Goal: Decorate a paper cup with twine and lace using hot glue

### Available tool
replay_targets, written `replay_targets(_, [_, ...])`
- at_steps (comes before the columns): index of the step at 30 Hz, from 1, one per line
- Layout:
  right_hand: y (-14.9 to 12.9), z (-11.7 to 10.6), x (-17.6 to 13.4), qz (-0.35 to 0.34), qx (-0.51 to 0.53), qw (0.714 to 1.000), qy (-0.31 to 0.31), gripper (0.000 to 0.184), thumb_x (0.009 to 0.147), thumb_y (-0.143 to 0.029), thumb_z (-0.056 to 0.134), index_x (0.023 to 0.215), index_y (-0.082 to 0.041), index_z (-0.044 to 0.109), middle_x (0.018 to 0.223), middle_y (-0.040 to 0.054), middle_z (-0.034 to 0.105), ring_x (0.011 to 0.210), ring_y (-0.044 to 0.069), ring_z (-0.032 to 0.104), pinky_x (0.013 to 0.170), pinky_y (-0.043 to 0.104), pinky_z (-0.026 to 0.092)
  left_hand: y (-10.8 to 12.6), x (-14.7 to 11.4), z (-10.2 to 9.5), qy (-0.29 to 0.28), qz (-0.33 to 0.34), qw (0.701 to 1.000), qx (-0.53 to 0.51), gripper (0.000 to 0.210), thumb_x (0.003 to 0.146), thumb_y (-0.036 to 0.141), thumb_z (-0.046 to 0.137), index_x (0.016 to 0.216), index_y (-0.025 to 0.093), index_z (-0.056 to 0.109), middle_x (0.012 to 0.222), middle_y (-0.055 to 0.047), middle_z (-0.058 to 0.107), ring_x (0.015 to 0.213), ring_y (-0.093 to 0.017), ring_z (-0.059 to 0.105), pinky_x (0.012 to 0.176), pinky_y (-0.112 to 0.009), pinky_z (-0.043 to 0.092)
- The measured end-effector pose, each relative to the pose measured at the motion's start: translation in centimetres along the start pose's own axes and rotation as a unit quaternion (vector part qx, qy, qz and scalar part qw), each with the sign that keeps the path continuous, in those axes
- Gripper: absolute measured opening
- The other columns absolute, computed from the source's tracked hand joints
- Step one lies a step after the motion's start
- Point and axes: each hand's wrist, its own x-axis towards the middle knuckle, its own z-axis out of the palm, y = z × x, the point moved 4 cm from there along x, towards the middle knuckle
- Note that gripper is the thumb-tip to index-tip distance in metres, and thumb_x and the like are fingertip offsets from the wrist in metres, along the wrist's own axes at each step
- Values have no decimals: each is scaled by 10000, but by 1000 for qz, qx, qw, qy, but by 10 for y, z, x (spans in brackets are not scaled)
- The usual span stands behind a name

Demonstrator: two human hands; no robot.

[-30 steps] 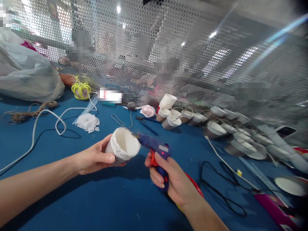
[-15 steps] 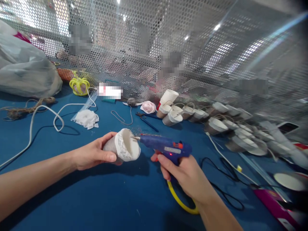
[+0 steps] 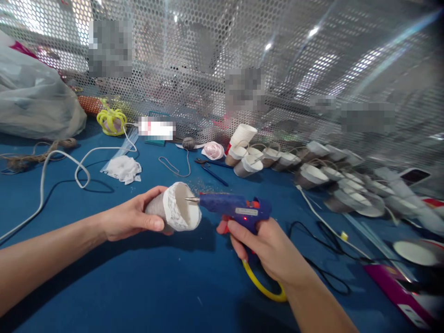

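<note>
My left hand is wrapped round a paper cup with a grey covering and white lace at its rim. The cup lies tilted in the air, its mouth turned to the right. My right hand grips a blue glue gun, a finger at its red trigger. The metal nozzle reaches into the cup's mouth near the inner wall; whether it touches cannot be told. A small red light glows on the gun, and a yellow loop hangs below its handle.
Several covered cups stand along the back right. White lace, pliers, a pink ribbon rose and a ball of grey cord lie behind my hands. A white cable loops at left; a magenta power strip lies at right.
Both hands, the cup and the glue gun sit slightly further left in view, as does most of the background. The nozzle stays at the cup's mouth, and both grips are the same.
</note>
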Motion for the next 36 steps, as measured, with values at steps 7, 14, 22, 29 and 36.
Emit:
replay_targets(7, [7, 8, 5, 65, 262, 963, 23, 266, 746, -418, 657, 751, -158, 601, 385, -56, 453, 332, 46, 307, 350, 191, 205, 1, 0, 4, 37, 64, 995, -67, 625, 580, 231, 801, 1133, 253, 511, 1131, -49, 540, 999, -200, 541, 873, -354, 464])
replay_targets(14, [12, 19, 10, 97, 341, 935, 4, 268, 689, -401, 714, 724, -145, 646, 576, -2, 602, 329, -8, 294, 328, 152, 185, 0, 1, 4, 45, 78, 993, -79, 636, 594, 235, 803, 1153, 257, 500, 1128, -44, 542, 987, -180, 561, 877, -328, 477])
replay_targets(22, [13, 25, 7, 66, 238, 969, 33, 325, 735, -474, 642, 720, -150, 637, 450, -38, 526, 330, 28, 328, 362, 187, 251, 1, 1, 5, 70, 78, 993, -57, 637, 579, 261, 807, 1127, 245, 484, 1098, -43, 545, 968, -181, 549, 873, -343, 462])
replay_targets(29, [7, 13, 1, 20, -94, 993, 66, 403, 795, -517, 532, 746, -132, 643, 426, -21, 521, 411, 106, 484, 452, 238, 394, 4, 2, -4, 138, 87, 984, 76, 594, 562, 225, 800, 1065, 218, 482, 933, 2, 533, 764, -107, 500, 663, -207, 403])
replay_targets(36, [3, 4, 3, -10, -96, 994, 56, 408, 803, -521, 510, 766, -134, 634, 413, -28, 503, 401, 108, 482, 433, 234, 413, 6, 1, -2, 130, 69, 984, 102, 605, 556, 245, 793, 1068, 220, 472, 919, 7, 509, 737, -106, 476, 627, -206, 369])
